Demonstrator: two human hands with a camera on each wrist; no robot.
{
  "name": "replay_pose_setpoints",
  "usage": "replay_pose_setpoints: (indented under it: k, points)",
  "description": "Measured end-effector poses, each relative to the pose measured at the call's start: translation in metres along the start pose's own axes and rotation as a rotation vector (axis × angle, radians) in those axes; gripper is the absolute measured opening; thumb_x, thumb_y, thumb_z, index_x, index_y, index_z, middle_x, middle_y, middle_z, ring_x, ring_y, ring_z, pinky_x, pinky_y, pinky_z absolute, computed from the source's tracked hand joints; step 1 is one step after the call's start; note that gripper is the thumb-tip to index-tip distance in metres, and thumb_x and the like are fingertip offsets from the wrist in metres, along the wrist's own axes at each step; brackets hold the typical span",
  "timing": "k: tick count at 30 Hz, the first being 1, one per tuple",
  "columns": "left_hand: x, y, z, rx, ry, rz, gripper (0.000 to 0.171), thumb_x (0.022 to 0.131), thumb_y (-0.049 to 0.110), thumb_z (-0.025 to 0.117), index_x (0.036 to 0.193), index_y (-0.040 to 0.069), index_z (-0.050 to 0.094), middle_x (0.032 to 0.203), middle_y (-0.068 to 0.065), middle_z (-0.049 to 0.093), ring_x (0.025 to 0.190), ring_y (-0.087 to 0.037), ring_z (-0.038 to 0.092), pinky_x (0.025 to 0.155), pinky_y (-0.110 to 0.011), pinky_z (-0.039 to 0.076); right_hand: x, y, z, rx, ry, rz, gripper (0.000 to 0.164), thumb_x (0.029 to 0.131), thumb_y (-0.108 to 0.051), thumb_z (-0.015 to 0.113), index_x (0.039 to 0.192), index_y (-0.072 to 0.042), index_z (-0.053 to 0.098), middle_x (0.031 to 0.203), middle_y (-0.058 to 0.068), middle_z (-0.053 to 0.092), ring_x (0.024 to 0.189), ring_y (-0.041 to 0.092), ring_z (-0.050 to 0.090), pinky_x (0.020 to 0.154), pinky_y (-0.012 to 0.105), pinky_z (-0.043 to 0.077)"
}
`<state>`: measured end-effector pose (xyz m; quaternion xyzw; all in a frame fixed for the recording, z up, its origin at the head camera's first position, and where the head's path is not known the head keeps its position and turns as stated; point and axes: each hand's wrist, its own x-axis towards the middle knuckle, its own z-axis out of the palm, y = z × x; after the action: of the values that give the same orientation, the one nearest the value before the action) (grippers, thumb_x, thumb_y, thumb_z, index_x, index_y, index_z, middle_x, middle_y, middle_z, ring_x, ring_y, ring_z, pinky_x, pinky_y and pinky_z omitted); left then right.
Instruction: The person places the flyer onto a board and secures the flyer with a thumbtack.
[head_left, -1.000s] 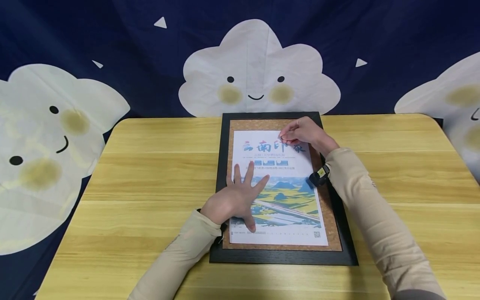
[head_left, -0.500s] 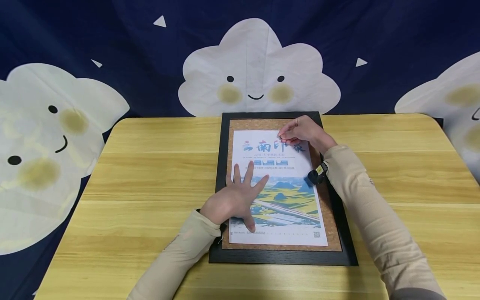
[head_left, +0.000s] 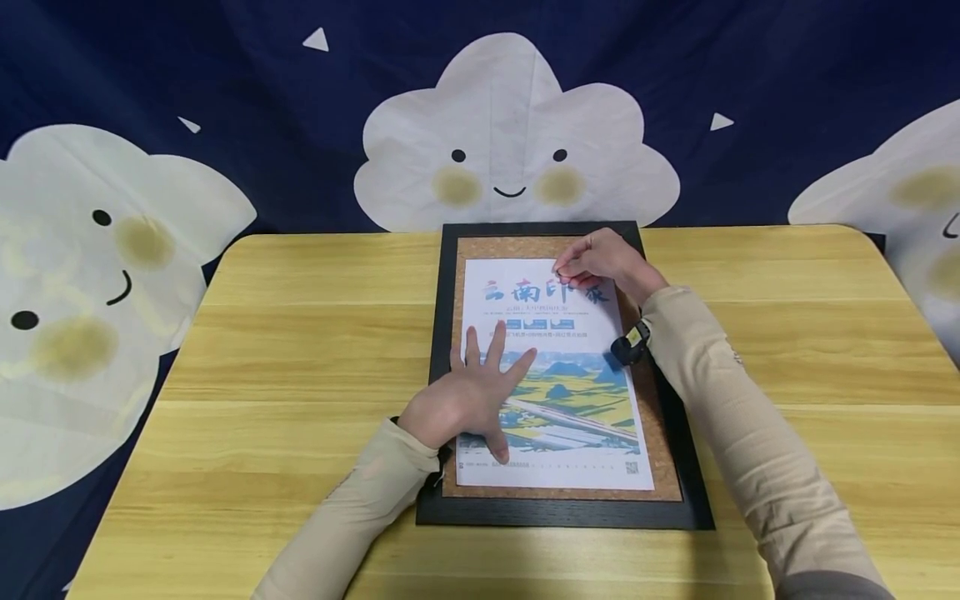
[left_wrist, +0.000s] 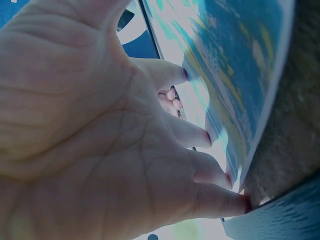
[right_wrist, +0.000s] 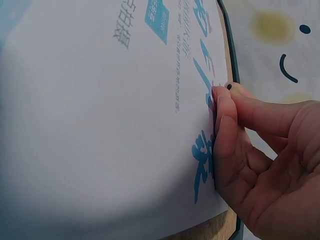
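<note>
A printed poster (head_left: 573,417) with blue lettering and a landscape lies on a cork board (head_left: 662,454) with a black frame (head_left: 562,512). My left hand (head_left: 467,402) rests on the poster's left side with fingers spread; in the left wrist view its fingertips (left_wrist: 202,138) meet the paper near its edge. At the poster's top edge, right of centre, my right hand (head_left: 606,260) pinches a small dark pushpin (right_wrist: 229,87) between thumb and forefinger. Only the pin's dark head shows; the rest is hidden by the fingers. The other right fingers are curled against the paper.
The framed board lies on a light wooden table (head_left: 300,333), near its back edge. Behind the table hangs a dark blue cloth (head_left: 247,50) with white smiling clouds (head_left: 517,117). A small black wrist camera (head_left: 628,346) hangs over the poster's right edge.
The head view has shifted very slightly. Both hands hold their places on the poster, and the right hand keeps its pinch on the pushpin.
</note>
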<state>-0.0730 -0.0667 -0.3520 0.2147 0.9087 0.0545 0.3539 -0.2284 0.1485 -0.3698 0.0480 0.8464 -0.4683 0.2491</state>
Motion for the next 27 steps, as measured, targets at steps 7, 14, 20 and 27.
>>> replay_pose_setpoints:
  k: [7,14,20,27]
  points:
    - [-0.0003,-0.0001,-0.0009,0.004,0.000,0.003,0.137,0.068,0.045,0.097,0.168,0.032,0.005,0.169,-0.015,-0.025,0.152,-0.052,-0.017,0.119,-0.069,0.012,-0.0007,-0.0015,0.0001,0.007,0.003,0.003,0.014,0.099,-0.004,0.070,0.109,0.005,0.075,0.076,0.001,0.073,0.064,0.011,0.066,0.060,0.023,0.053]
    - [-0.0005,0.0003,-0.0004,0.007,-0.001,0.000,0.136,0.068,0.045,0.097,0.168,0.031,0.006,0.170,-0.015,-0.024,0.152,-0.052,-0.016,0.119,-0.068,0.012,-0.0030,-0.0014,0.0011,0.033,0.001,0.010,0.015,0.099,-0.004,0.070,0.109,0.007,0.073,0.075,0.002,0.073,0.063,0.011,0.066,0.060,0.022,0.053]
    - [-0.0002,0.0000,0.0001,0.002,-0.004,0.001,0.136,0.069,0.044,0.096,0.168,0.032,0.005,0.169,-0.014,-0.025,0.152,-0.052,-0.017,0.119,-0.069,0.010,-0.0037,-0.0018,0.0017,0.031,0.005,0.010,0.015,0.098,-0.003,0.070,0.109,0.007,0.073,0.074,0.002,0.073,0.063,0.011,0.066,0.060,0.022,0.054]
    - [-0.0006,-0.0002,-0.0003,0.001,-0.002,0.001,0.136,0.068,0.045,0.097,0.168,0.032,0.006,0.170,-0.014,-0.024,0.152,-0.052,-0.016,0.119,-0.068,0.011,-0.0037,-0.0031,0.0035,0.002,0.019,0.015,0.013,0.099,-0.004,0.069,0.108,0.006,0.073,0.075,0.002,0.073,0.063,0.011,0.066,0.060,0.022,0.053]
